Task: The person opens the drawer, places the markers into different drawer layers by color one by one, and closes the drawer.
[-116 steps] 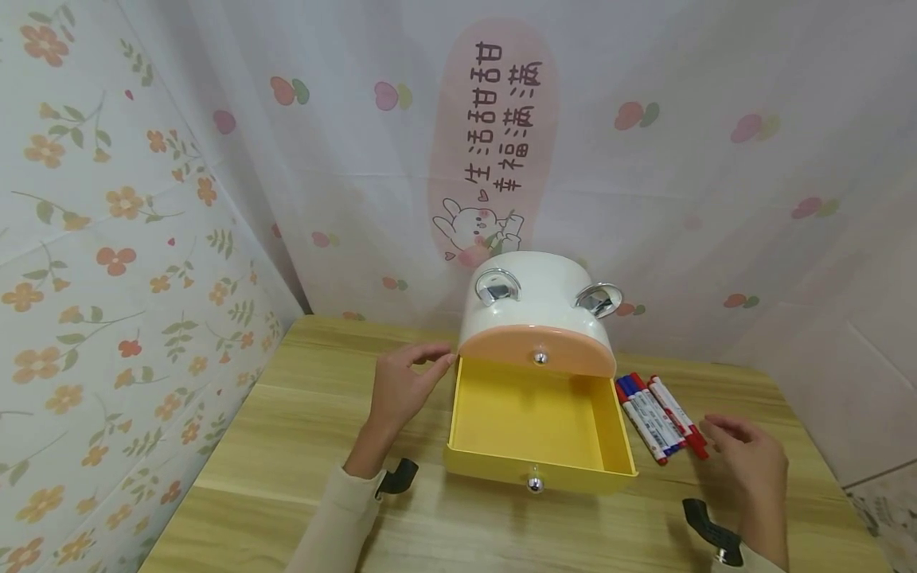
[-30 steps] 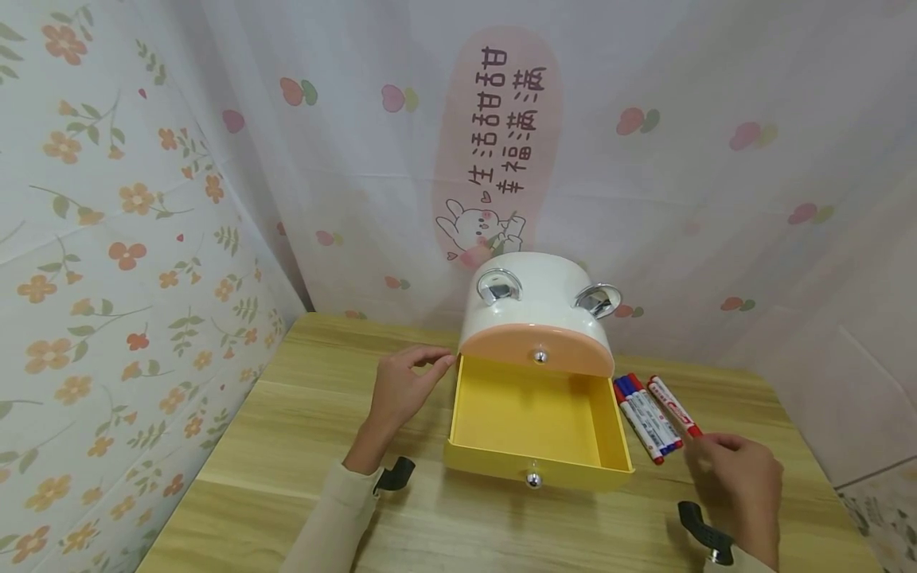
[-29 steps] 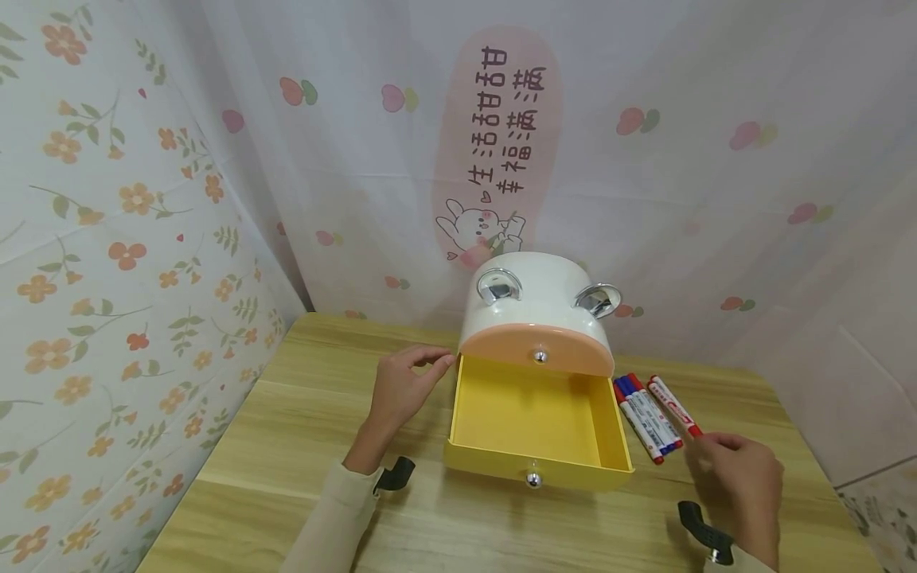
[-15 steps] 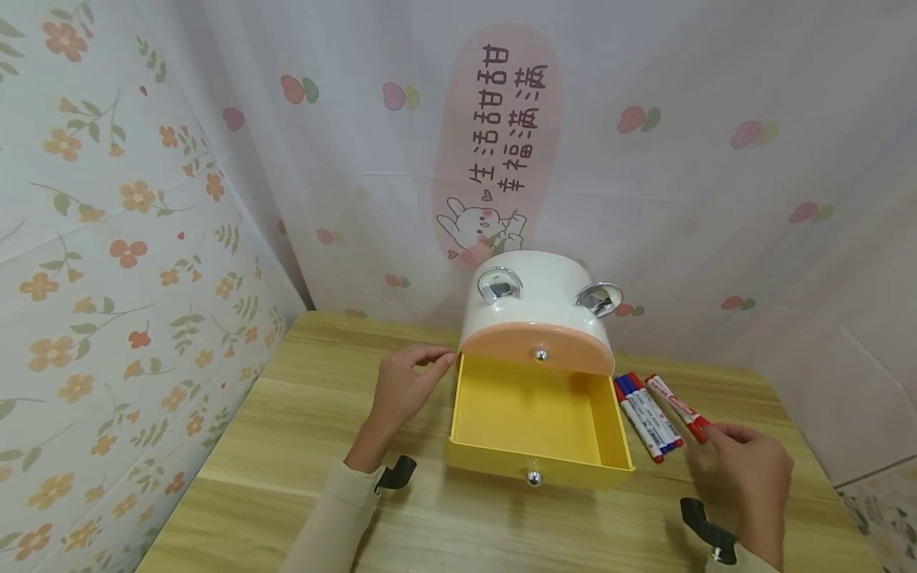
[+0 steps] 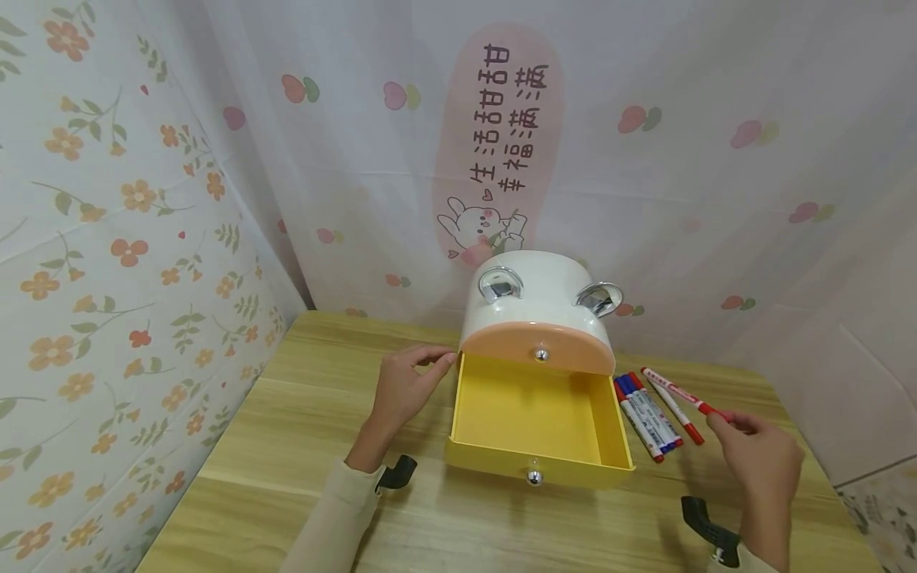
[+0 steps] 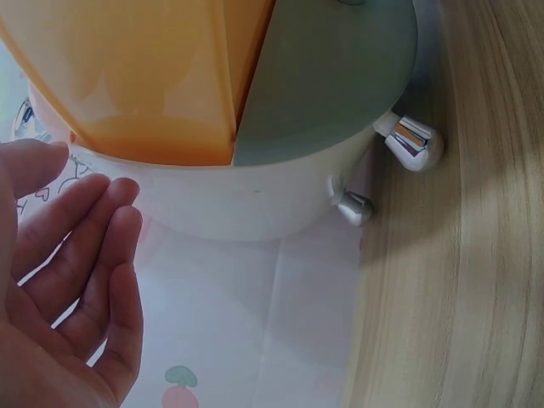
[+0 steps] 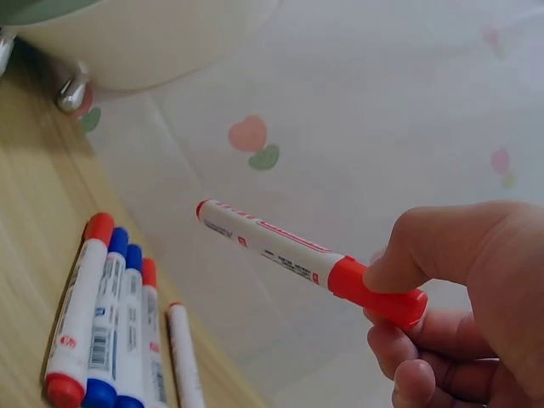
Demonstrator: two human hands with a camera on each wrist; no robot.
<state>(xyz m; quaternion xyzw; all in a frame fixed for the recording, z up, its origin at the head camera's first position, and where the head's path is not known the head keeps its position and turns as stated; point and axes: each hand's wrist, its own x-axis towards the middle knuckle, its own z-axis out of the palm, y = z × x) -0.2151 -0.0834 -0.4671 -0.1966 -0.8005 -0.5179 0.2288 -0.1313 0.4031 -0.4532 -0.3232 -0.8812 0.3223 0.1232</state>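
Observation:
My right hand [image 5: 762, 458] pinches a red-capped marker [image 7: 272, 242] by its cap, thumb on one side and fingers on the other. The marker is raised and slanted above the table. Below it lies another red marker [image 5: 677, 409], and beside that a row of red and blue markers [image 5: 648, 418]. My left hand [image 5: 401, 390] is by the left side of a white cabinet [image 5: 533, 298], its fingers loosely bent and thumb apart from them in the left wrist view. Whether the fingertips touch the cabinet is unclear. The yellow drawer [image 5: 494, 459] is pulled out, with nothing inside.
The wooden table [image 5: 286, 477] extends to both sides and in front of the drawer. An orange upper drawer front [image 5: 501, 342] is closed. A printed curtain [image 5: 358, 223] hangs directly behind the cabinet, and a floral one [image 5: 129, 318] borders the left.
My right hand has taken hold of a red marker by its cap and lifted it off the table, shifting slightly right. The left hand stays in place.

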